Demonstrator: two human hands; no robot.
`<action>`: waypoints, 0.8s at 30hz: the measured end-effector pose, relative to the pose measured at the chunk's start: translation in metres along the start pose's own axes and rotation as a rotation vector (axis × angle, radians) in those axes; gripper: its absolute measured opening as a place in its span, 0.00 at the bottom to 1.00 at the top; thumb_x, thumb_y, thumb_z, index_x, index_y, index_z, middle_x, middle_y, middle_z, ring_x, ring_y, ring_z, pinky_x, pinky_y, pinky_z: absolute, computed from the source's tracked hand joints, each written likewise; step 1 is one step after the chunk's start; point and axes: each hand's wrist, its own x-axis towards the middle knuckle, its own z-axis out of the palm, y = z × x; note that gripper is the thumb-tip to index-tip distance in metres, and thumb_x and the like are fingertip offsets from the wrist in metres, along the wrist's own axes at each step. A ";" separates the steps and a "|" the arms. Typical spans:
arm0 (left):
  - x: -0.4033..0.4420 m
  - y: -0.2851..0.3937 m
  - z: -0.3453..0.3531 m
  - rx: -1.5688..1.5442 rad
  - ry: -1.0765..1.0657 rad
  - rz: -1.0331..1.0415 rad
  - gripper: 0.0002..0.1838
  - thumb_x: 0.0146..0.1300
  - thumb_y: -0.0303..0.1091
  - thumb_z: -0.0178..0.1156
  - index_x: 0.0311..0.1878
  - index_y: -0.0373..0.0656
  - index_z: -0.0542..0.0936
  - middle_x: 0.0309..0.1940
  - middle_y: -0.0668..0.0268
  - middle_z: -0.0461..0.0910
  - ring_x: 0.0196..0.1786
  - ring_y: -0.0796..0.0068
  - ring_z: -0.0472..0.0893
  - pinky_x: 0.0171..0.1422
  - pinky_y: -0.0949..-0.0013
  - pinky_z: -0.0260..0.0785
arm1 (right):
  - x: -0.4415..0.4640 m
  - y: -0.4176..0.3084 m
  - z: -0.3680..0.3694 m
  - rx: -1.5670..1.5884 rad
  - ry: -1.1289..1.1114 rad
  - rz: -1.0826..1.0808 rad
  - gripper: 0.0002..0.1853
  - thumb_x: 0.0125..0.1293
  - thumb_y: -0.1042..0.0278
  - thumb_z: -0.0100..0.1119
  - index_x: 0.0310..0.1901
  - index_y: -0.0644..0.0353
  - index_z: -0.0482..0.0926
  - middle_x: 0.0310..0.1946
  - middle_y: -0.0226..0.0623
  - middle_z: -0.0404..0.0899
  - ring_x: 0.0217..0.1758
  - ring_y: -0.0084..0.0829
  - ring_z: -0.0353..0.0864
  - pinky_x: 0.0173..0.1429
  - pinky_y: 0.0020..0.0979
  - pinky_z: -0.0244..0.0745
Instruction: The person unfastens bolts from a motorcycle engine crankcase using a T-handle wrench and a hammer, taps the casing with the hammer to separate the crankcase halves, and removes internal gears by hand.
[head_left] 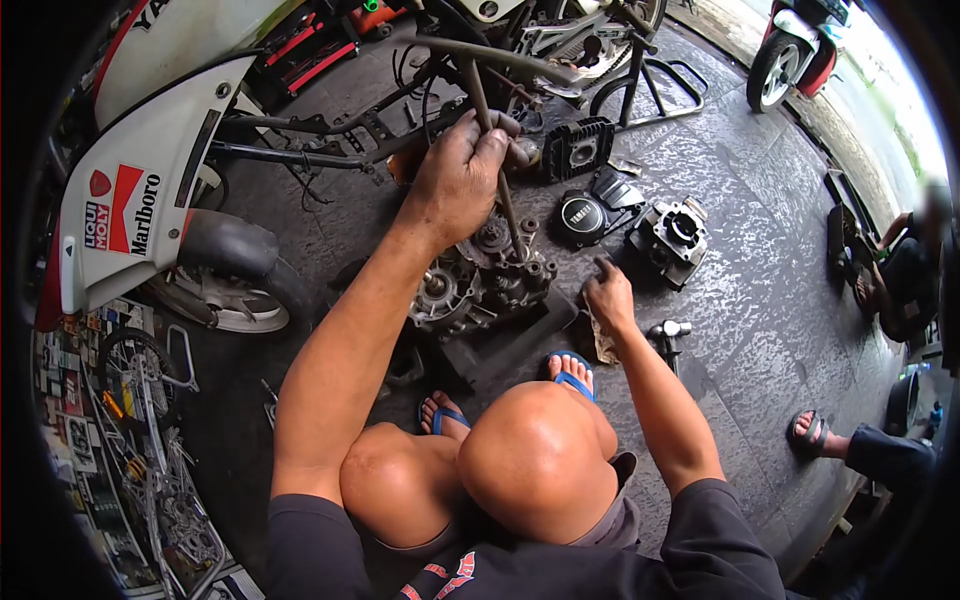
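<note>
My left hand is closed round the shaft of a long T-handle wrench. The shaft runs down at a slant to the engine crankcase, where its lower tip meets the right part of the casing. My right hand hovers low beside the crankcase, one finger stretched out and the others loosely bent, with nothing visible in it. Just below it lies a crumpled brown piece. A round black Yamaha cover and an engine cylinder lie beyond my right hand.
A finned cylinder head lies farther back. A hammer-like metal tool is by my right forearm. At left stand a white motorcycle fairing and a wheel. A scooter and another person are at right.
</note>
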 end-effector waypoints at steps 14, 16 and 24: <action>0.009 -0.014 0.008 0.316 0.206 0.158 0.11 0.70 0.39 0.62 0.40 0.39 0.82 0.27 0.65 0.85 0.30 0.74 0.84 0.37 0.69 0.73 | -0.037 0.053 0.005 -0.172 -0.013 0.213 0.18 0.61 0.66 0.60 0.52 0.61 0.77 0.50 0.55 0.81 0.54 0.56 0.81 0.58 0.49 0.77; 0.008 -0.014 0.004 -0.158 0.024 0.015 0.09 0.75 0.35 0.54 0.50 0.42 0.78 0.36 0.68 0.85 0.38 0.80 0.82 0.44 0.73 0.73 | -0.021 0.001 -0.015 0.072 0.104 0.037 0.20 0.61 0.66 0.62 0.54 0.63 0.77 0.51 0.52 0.81 0.55 0.52 0.81 0.61 0.45 0.76; 0.000 0.003 0.003 0.111 0.037 0.008 0.08 0.72 0.30 0.58 0.49 0.38 0.81 0.34 0.67 0.85 0.37 0.82 0.82 0.43 0.75 0.75 | -0.012 -0.153 -0.045 0.540 0.055 -0.542 0.26 0.60 0.63 0.68 0.58 0.64 0.74 0.51 0.50 0.75 0.56 0.53 0.76 0.62 0.44 0.72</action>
